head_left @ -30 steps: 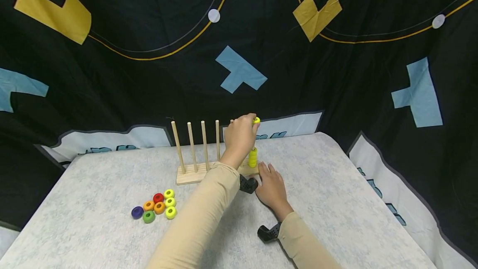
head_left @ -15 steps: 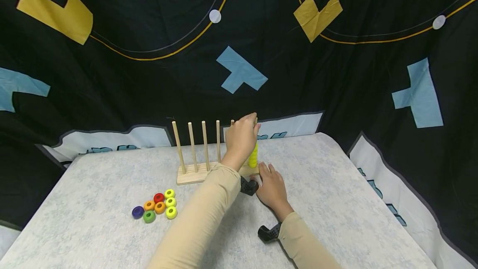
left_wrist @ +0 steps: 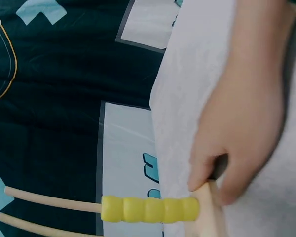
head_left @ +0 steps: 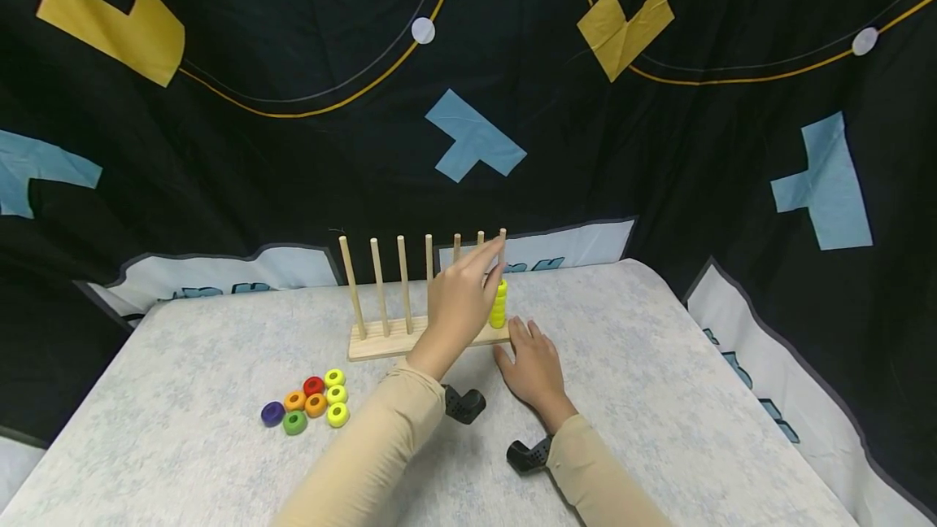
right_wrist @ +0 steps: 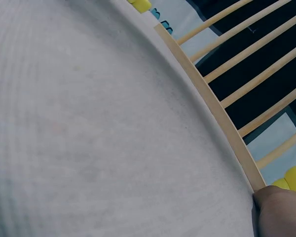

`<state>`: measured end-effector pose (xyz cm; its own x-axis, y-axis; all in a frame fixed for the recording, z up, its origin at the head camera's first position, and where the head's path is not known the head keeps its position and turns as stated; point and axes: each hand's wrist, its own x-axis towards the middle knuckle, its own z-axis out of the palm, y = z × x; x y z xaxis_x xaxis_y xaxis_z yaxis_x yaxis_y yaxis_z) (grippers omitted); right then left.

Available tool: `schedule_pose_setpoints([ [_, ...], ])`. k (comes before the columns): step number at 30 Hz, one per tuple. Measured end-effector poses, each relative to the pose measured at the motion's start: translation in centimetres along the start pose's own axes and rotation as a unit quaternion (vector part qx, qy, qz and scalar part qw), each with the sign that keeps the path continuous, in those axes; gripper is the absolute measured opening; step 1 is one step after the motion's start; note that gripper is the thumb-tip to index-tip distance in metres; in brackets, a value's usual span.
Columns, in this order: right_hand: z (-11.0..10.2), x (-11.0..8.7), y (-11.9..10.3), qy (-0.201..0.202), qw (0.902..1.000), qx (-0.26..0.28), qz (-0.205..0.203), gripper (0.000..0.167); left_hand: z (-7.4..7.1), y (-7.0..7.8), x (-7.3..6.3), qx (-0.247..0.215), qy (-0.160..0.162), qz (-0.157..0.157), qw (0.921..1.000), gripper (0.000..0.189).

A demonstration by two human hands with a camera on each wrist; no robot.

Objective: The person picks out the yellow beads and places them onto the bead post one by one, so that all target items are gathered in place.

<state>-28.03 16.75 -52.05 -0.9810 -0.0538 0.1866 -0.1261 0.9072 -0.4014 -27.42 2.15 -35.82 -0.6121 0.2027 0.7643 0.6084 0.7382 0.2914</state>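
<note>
Withdrawing from yellow beads (head_left: 499, 305): left hand (head_left: 459, 293)

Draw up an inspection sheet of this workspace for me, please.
Surface: pale mottled table.
Job's things: wooden rack, seven upright pegs; five yellow beads on its right-end peg; eight loose beads lying front left.
Clutter: nothing seen.
Hands: left hand near the pegs, no bead visible in it; right hand touching the rack's right end.
Cables: nothing seen.
Surroundings: black patterned backdrop.
</note>
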Motion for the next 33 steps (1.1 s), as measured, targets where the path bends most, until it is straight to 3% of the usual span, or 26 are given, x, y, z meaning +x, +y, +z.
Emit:
schedule_pose_setpoints([
  [5, -0.1, -0.1, -0.2, 0.000, 1.0000, 0.003, 0.000, 0.068, -1.6, -1.0, -3.1, -0.044, -0.015, 0.057, 0.9973, 0.034],
  [9, -0.1, -0.2, -0.2, -0.001, 1.0000, -0.002, 0.000, 0.068, -2.9, -2.5, -6.0, -0.057, -0.055, 0.050, 0.9956, 0.032],
  [11, -0.1, -0.2, -0.3, -0.002, 1.0000, -0.005, 0.001, 0.069, -3.7, -3.5, -7.4, -0.051, -0.081, 0.022, 0.9952, 0.031],
  [14, -0.1, -0.2, -0.2, -0.004, 1.0000, -0.006, 0.000, 0.068, -4.9, -5.1, -9.4, -0.038, -0.123, -0.050, 0.9904, 0.032],
  [18, -0.1, -0.2, -0.3, -0.002, 1.0000, -0.003, -0.004, 0.068, -6.9, -7.8, -11.7, -0.014, -0.177, -0.154, 0.9720, 0.033],
  [20, -0.2, -0.2, -0.3, -0.001, 1.0000, -0.001, -0.004, 0.068, -7.9, -9.4, -12.6, 0.002, -0.203, -0.187, 0.9610, 0.033],
  [26, -0.4, -0.4, -0.4, 0.002, 1.0000, 0.004, -0.003, 0.067, -10.4, -13.3, -14.4, 0.061, -0.251, -0.247, 0.9341, 0.037],
  [33, -0.3, -0.4, -0.5, 0.002, 1.0000, 0.002, -0.006, 0.068, -11.3, -15.2, -15.1, 0.083, -0.292, -0.294, 0.9064, 0.036],
])
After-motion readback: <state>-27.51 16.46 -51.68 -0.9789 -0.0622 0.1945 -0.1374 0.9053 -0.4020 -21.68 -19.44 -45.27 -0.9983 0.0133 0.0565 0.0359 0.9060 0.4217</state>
